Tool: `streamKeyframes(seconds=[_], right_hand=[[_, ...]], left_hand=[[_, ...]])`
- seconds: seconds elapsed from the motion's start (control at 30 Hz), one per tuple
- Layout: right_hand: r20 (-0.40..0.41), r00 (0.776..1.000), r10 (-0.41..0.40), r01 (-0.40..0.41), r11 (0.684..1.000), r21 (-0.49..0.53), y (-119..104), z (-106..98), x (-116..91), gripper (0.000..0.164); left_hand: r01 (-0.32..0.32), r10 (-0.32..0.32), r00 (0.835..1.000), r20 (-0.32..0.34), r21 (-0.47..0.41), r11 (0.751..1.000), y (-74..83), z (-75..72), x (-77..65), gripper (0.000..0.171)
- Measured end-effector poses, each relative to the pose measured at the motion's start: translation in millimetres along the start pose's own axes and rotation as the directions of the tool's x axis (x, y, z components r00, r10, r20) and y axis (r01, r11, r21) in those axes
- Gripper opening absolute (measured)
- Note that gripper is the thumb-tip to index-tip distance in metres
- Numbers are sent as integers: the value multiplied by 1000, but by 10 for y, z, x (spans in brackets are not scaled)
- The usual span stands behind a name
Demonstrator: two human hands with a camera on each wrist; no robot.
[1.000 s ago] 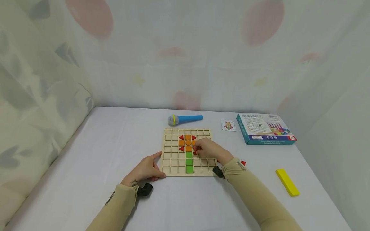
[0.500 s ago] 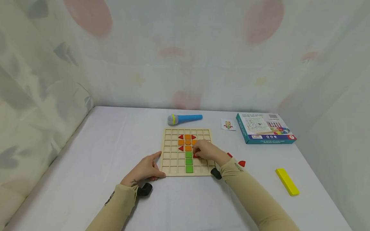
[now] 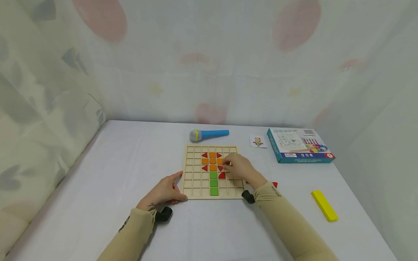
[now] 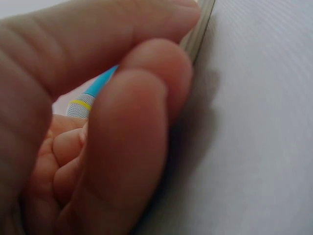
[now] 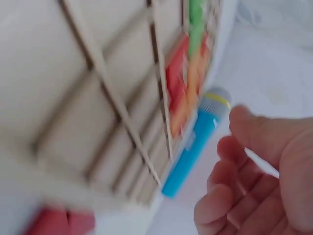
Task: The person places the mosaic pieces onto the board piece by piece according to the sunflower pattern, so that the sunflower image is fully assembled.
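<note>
In the head view a wooden grid board (image 3: 199, 183) lies on the table, bearing orange squares, an orange disc, green squares (image 3: 213, 183) and red triangles (image 3: 204, 168). A red quarter-circle piece (image 3: 222, 175) lies right of the top green square. My left hand (image 3: 166, 190) touches the board's left edge with the index finger and its front left corner with the thumb. My right hand (image 3: 240, 169) is over the board's right half, close to the red pieces. The right wrist view shows the right hand's (image 5: 254, 181) thumb apart from its loosely bent fingers, with nothing between them.
A toy microphone (image 3: 209, 135) lies behind the board. A small pattern card (image 3: 258, 141) and a boxed set (image 3: 300, 145) are at the back right. One red piece (image 3: 275, 184) shows past the right sleeve; a yellow bar (image 3: 324, 206) lies farther right.
My right hand has let go of the red quarter-circle piece and drawn slightly right and up from it, leaving it in view on the board. The left hand stays put.
</note>
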State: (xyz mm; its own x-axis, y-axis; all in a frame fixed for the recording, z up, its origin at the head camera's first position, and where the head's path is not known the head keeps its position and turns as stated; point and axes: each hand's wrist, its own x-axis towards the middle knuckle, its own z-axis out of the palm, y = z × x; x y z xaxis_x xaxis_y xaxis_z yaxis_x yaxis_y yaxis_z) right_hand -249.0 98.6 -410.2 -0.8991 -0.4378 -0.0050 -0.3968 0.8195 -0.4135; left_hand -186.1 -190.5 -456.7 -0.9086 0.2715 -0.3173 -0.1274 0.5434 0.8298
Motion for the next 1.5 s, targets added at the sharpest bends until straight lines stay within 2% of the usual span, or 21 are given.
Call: streamKeyframes(seconds=[0.13,0.23,0.4,0.57,0.63,0.7,0.93,1.1,1.17,1.3,1.37,1.5], right_hand=[[-67,991,116,-117,993,-16,173,-193,-120,24],[-70,972,225,-227,973,-29,337,-280,-228,29],[13,918,396,-395,917,-50,543,-302,-376,32],[85,845,528,-523,849,-71,606,-240,-481,25],[91,828,553,-549,833,-72,602,-212,-510,23],[86,821,564,-558,826,-79,591,-195,-525,22],[68,830,553,-551,833,-42,558,-193,-557,17],[43,851,524,-525,851,28,543,-234,-547,10],[13,868,496,-496,866,64,533,-261,-522,11],[-47,922,384,-375,917,133,480,-301,-433,21],[-49,952,302,-290,942,169,436,-298,-379,24],[-5,982,187,-180,952,248,325,-230,-266,25]], left_hand=[[-15,15,1000,6,-6,1000,9,-3,-4,108],[-22,22,1000,4,-3,1000,14,-4,-6,108],[-9,9,1000,-6,7,1000,24,-3,-9,108],[-10,10,1000,-7,-1,1000,25,3,-19,108],[-11,11,1000,-5,-2,1000,22,4,-21,108],[-13,13,1000,-4,-4,1000,25,3,-24,108],[-22,22,1000,0,-8,1000,17,-3,-15,107],[-22,22,1000,1,-2,1000,-1,-2,-6,108],[-19,19,1000,0,0,1000,-4,-1,-3,108],[-15,15,1000,-5,0,1000,-2,0,-3,108],[-15,15,1000,-7,-2,1000,0,2,-4,107],[-8,8,1000,-7,-3,1000,3,6,-7,107]])
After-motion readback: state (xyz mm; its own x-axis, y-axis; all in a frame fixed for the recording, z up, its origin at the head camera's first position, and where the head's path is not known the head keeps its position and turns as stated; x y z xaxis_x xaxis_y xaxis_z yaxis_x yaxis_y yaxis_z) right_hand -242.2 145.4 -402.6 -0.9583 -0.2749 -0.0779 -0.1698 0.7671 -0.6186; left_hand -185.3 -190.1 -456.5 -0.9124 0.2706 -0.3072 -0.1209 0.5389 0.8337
